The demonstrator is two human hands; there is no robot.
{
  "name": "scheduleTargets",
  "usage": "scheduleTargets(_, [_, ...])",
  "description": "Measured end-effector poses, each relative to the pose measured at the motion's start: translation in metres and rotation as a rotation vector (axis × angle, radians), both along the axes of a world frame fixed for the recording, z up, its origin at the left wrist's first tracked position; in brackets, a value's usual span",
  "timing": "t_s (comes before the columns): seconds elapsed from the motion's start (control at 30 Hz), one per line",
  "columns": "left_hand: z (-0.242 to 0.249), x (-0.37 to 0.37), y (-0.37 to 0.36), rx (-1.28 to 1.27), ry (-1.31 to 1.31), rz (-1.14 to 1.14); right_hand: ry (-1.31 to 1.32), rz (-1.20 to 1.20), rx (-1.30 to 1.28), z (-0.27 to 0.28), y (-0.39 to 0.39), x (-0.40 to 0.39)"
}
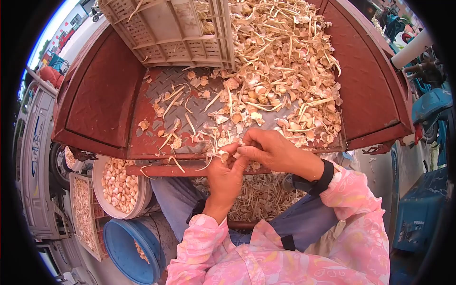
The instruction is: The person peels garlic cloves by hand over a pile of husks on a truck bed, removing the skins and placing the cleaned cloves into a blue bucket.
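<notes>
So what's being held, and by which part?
A small garlic piece, at the fingertips of the left hand and right hand. Which part they grip: too small to tell.

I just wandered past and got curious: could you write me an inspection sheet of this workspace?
Surface: red metal bed, paint worn.
Job's things: garlic cloves piled rightward; more in the white bucket, some in the blue bucket.
Clutter: dry stems and skins scattered; slatted crate at far left.
Hands: left hand pinches a small garlic piece; right hand meets it, grip partly hidden.
Cables: nothing seen around the hands.
Surroundings: grey vehicle left, blue scooter right.
</notes>
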State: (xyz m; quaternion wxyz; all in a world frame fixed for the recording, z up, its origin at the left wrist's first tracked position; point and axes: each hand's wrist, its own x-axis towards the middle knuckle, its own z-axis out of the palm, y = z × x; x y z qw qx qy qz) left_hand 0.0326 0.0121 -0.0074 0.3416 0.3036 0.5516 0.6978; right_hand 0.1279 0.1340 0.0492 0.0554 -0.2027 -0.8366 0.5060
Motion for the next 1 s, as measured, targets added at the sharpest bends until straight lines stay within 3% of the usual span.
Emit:
scheduleTargets(0.1, [0.006, 0.009, 0.003, 0.026, -0.084, 0.005, 0.218, -0.056, 0.39, -0.024, 0.001, -0.001])
scheduleTargets(0.2, [0.006, 0.009, 0.002, 0.002, -0.041, -0.021, 0.248, -0.089, 0.215, -0.026, 0.007, -0.001])
scheduleTargets(0.3, [0.003, 0.0, -0.001, -0.045, 0.098, -0.046, -0.03, -0.057, 0.115, -0.015, 0.032, -0.001])
scheduleTargets(0.33, [0.003, -0.004, 0.0, -0.052, 0.133, -0.047, -0.137, -0.138, 0.394, -0.008, 0.04, -0.001])
scheduleTargets(0.4, [0.005, -0.013, -0.001, -0.125, 0.263, -0.063, -0.01, -0.314, 0.754, -0.016, 0.066, 0.003])
scheduleTargets(0.47, [0.019, -0.024, -0.002, -0.249, 0.452, -0.08, -0.054, -0.276, 0.87, -0.029, 0.092, 0.006])
scheduleTargets(0.5, [0.029, -0.029, -0.003, -0.356, 0.7, -0.079, -0.096, -0.245, 0.925, -0.037, 0.099, 0.006])
scheduleTargets(0.57, [0.045, -0.04, -0.005, -0.568, 1.19, -0.079, -0.143, -0.197, 0.902, -0.035, 0.099, 0.003])
scheduleTargets(0.7, [0.061, -0.06, 0.003, -0.557, 1.166, 0.0, -0.09, -0.111, 0.801, -0.039, 0.098, 0.009])
scheduleTargets(0.8, [0.062, -0.067, 0.007, -0.518, 1.298, 0.006, -0.058, -0.101, 0.814, -0.03, 0.09, 0.011])
scheduleTargets(0.83, [0.06, -0.069, 0.008, -0.493, 1.331, 0.02, -0.051, -0.128, 0.63, -0.026, 0.086, 0.009])
scheduleTargets(0.9, [0.059, -0.064, 0.012, -0.392, 0.96, -0.004, -0.036, -0.172, 0.251, -0.022, 0.073, 0.006])
scheduleTargets(0.93, [0.057, -0.06, 0.015, -0.342, 0.778, -0.015, 0.108, -0.173, 0.087, -0.03, 0.067, 0.005])
scheduleTargets(1.0, [0.04, -0.044, 0.023, -0.255, 0.311, -0.091, 0.205, -0.204, -0.049, -0.03, 0.051, 0.0])
